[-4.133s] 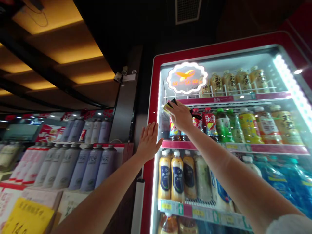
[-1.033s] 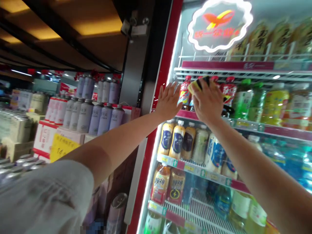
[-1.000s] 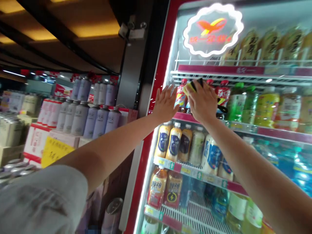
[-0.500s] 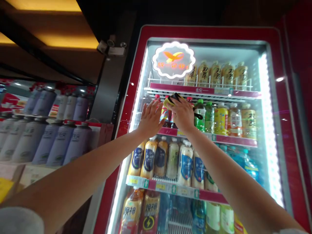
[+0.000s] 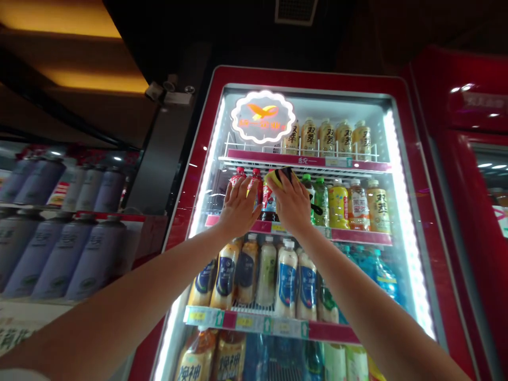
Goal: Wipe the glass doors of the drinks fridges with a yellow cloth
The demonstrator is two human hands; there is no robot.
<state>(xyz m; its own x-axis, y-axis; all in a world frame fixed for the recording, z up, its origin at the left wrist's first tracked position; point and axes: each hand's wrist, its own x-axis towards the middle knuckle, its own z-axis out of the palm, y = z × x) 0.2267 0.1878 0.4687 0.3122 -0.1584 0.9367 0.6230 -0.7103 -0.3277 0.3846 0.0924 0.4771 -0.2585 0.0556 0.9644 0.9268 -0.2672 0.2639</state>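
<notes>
My right hand (image 5: 293, 206) is closed on a yellow-and-black cleaning pad (image 5: 274, 179) with a dark strap loop. It is raised against the glass door of a red-framed drinks fridge (image 5: 317, 80), in front of the second shelf. Just left of it, my left hand (image 5: 238, 209) is open, fingers stretched upward, at the glass; whether the whole palm touches cannot be told. Behind the hands stand red-capped bottles (image 5: 256, 182), and a green-capped bottle (image 5: 320, 197) shows to the right. My fingers hide part of the pad.
A glowing round logo sign (image 5: 262, 117) is at the fridge's upper left. Bottles fill several shelves behind the glass. Left of the fridge are shelves of pale purple bottles (image 5: 93, 259) and a dark pillar (image 5: 159, 159). Another red fridge (image 5: 456, 124) stands at the right.
My view has tilted up and turned right, so the fridge appears lower and further left. Both hands, with the pad, have shifted slightly right across the glass.
</notes>
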